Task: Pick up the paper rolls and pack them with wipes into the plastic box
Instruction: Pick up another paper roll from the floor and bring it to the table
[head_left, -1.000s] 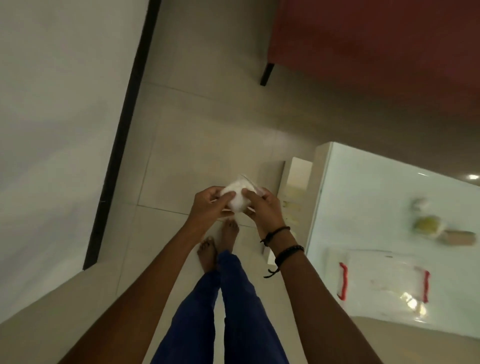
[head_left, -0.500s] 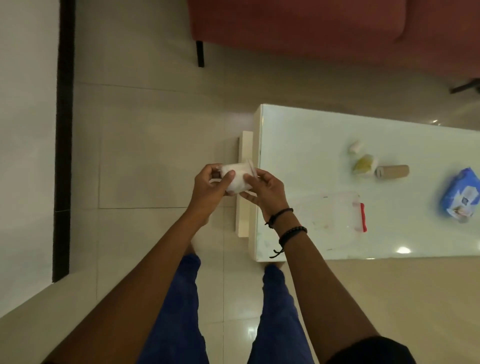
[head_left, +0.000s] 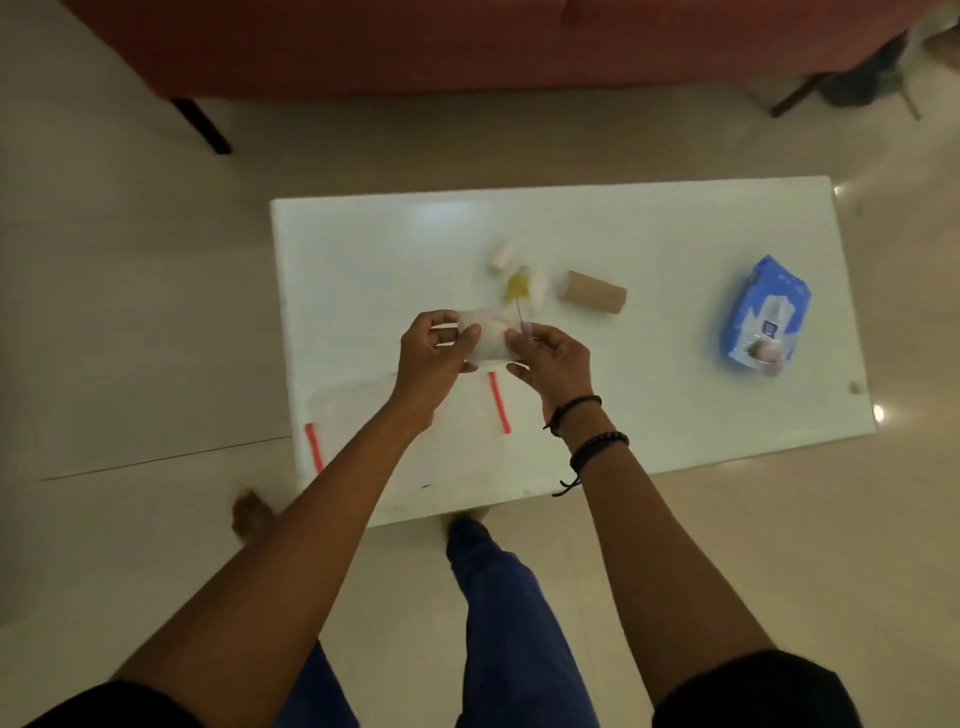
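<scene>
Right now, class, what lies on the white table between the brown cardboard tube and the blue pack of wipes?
Nothing: in the head view the white table is bare between the brown cardboard tube and the blue pack of wipes.

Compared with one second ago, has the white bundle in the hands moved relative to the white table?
Yes. The white bundle, held by the left hand and right hand, was beyond the white table's short end over the floor; now it hangs over the tabletop.
</scene>
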